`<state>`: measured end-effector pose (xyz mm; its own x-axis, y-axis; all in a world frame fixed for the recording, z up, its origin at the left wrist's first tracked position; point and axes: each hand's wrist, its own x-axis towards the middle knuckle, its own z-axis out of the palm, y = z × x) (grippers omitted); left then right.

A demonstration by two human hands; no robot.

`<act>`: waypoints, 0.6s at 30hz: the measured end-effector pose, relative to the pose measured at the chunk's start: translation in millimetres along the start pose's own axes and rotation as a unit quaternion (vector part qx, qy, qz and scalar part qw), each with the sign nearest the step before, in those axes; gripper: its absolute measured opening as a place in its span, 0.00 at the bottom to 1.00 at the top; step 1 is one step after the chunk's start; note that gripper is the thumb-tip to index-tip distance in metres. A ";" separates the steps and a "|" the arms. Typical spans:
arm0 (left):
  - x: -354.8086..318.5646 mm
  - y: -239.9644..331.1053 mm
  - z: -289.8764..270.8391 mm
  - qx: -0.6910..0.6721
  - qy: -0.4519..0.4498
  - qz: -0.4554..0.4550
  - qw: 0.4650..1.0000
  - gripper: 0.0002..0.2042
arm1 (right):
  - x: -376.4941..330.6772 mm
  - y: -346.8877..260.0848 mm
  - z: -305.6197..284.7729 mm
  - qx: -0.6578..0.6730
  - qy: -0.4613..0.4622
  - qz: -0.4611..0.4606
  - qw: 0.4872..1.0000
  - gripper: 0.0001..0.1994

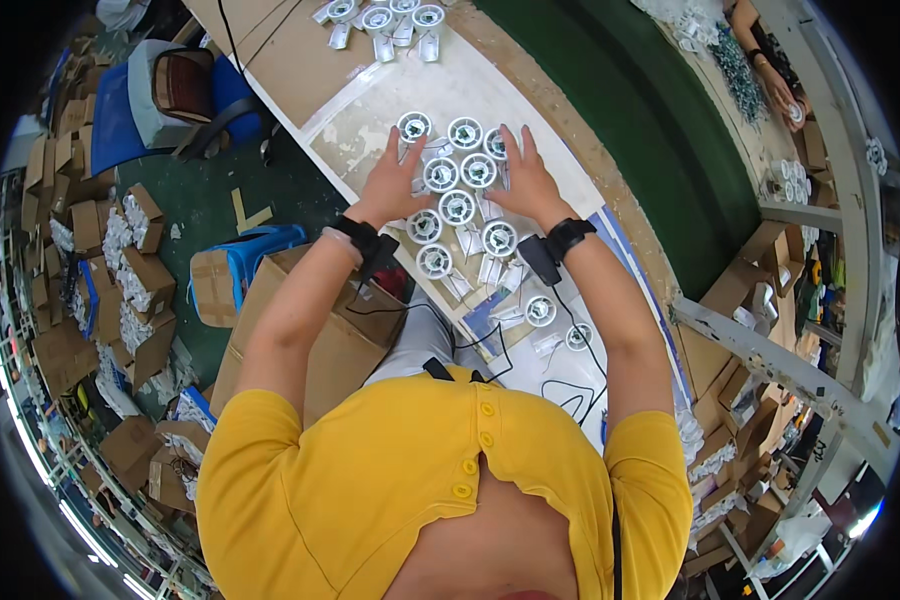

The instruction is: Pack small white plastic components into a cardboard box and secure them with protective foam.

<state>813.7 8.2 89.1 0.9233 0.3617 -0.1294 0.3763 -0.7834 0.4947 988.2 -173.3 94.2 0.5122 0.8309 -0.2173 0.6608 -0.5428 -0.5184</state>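
Several white round lamp-like fittings point(457, 207), each with a dark patterned centre and a white box-like piece beside it, stand close together on the worktable point(360, 135). My left hand point(392, 188) is at the left side of this cluster, fingers apart and pointing away from me. On the opposite side, my right hand point(528, 182) has its fingers spread next to the outer fittings. Both hands are open around the group; whether the fingertips touch the fittings is hard to make out. Nearer to me lie two separate fittings, one point(540, 311) left of the other point(578, 336).
More white fittings point(378, 20) sit at the table's far end. Black cables point(570, 400) lie near my body. Left are a cardboard box point(260, 320), a blue chair point(120, 125) and packed cartons. Across a green strip point(620, 120), another person's hand point(792, 108) holds a white round part.
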 end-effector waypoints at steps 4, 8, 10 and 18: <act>6.8 0.6 6.2 0.029 0.018 -0.008 0.999 0.48 | 12.0 -6.5 10.2 -0.003 -0.018 0.015 1.000 0.54; 12.9 -9.1 0.7 0.038 0.033 -0.022 0.998 0.49 | 34.2 -6.3 13.6 -0.008 -0.010 0.001 1.000 0.55; 16.6 -17.5 -5.1 0.039 0.036 -0.031 0.998 0.49 | 49.4 -10.6 13.1 -0.010 -0.005 -0.013 1.000 0.55; 33.4 -70.4 -27.1 0.001 0.104 -0.057 0.993 0.49 | 120.8 -45.7 21.9 -0.007 -0.018 -0.054 0.998 0.53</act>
<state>815.9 89.0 73.2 0.8388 0.5444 -0.0044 0.4780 -0.7327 0.4845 1007.8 -45.4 73.5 0.4170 0.8888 -0.1898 0.7192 -0.4504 -0.5290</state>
